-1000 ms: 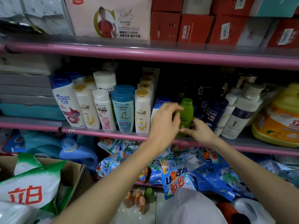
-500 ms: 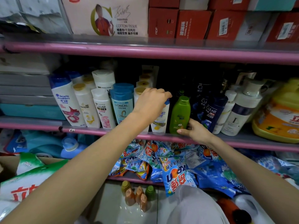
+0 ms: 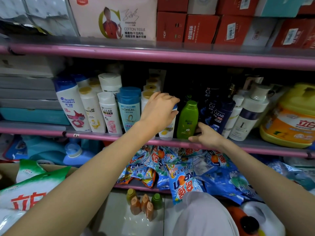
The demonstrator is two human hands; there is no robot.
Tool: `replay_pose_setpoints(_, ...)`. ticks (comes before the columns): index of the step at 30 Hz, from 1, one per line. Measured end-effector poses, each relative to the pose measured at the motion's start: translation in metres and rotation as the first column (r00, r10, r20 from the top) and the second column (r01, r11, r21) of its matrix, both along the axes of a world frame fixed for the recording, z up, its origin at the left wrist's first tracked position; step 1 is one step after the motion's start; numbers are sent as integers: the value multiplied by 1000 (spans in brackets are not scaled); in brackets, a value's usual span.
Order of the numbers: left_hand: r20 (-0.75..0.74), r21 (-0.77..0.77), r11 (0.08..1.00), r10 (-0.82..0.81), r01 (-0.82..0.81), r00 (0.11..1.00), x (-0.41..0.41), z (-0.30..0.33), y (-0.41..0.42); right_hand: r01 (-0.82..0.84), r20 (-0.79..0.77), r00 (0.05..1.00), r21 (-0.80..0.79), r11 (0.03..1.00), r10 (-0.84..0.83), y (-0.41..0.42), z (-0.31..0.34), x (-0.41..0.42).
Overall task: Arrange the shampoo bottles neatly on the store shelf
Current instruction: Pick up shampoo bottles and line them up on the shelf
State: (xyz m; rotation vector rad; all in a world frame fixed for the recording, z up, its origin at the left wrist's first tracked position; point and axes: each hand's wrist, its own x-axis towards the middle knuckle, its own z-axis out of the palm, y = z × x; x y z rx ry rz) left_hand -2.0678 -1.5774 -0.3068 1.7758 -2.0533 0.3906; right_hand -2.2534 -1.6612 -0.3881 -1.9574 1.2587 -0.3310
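Note:
Upright shampoo bottles line the middle pink shelf [image 3: 119, 137]. My left hand [image 3: 159, 109] grips the top of a white bottle with a blue cap [image 3: 167, 132], which stands between a gold-capped white Pantene bottle [image 3: 144, 101] and a green bottle [image 3: 187, 120]. My right hand [image 3: 207, 136] rests at the shelf edge with its fingertips against the green bottle's lower right side. Left of these stand a L'Oreal bottle [image 3: 129, 111], a white Clear bottle [image 3: 109, 113], another Pantene bottle [image 3: 92, 111] and a Head & Shoulders bottle [image 3: 71, 106]. Dark blue Clear bottles [image 3: 219, 114] stand to the right.
White pump bottles [image 3: 247, 116] and a yellow detergent jug [image 3: 289, 123] fill the shelf's right end. Blue detergent bags [image 3: 180, 171] crowd the shelf below. Several small bottles [image 3: 143, 204] stand on the floor. An open box with green-white bags [image 3: 32, 186] sits lower left. Red cartons [image 3: 201, 28] sit above.
My left hand left the green bottle's cap and took hold of the white blue-capped bottle beside it. The green bottle now stands on the shelf, with my right hand lower at its base.

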Motion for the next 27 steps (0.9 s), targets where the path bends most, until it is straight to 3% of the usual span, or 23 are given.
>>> replay_pose_setpoints(2,-161,-15,999,-42,40,986,-6,-1,15,93,-42,995,-51,994,-96,8,9,-4)
replay_pose_setpoints(5,-477,19,996,-71,91,876,-14,-8,45,178,-105,974,-204,963,-202,33,26,-6)
replay_pose_setpoints(7,-629,85,988,-49,131,776,-14,-22,62,129,-149,975,-222,967,-164,55,33,-1)
replay_pose_setpoints(10,-730,189,970,36,151,682,-3,-53,85,31,-132,990,-116,993,-46,87,30,18)
replay_pose_setpoints(13,-738,297,951,169,89,653,13,-94,103,-44,-97,994,-11,999,43,109,6,42)
replay_pose_setpoints(18,-675,523,852,418,-5,608,36,-174,129,-113,-204,968,150,982,143,131,-62,76)
replay_pose_setpoints(27,-457,802,585,731,-120,507,61,-318,162,-131,-491,825,317,940,280,155,-215,118)
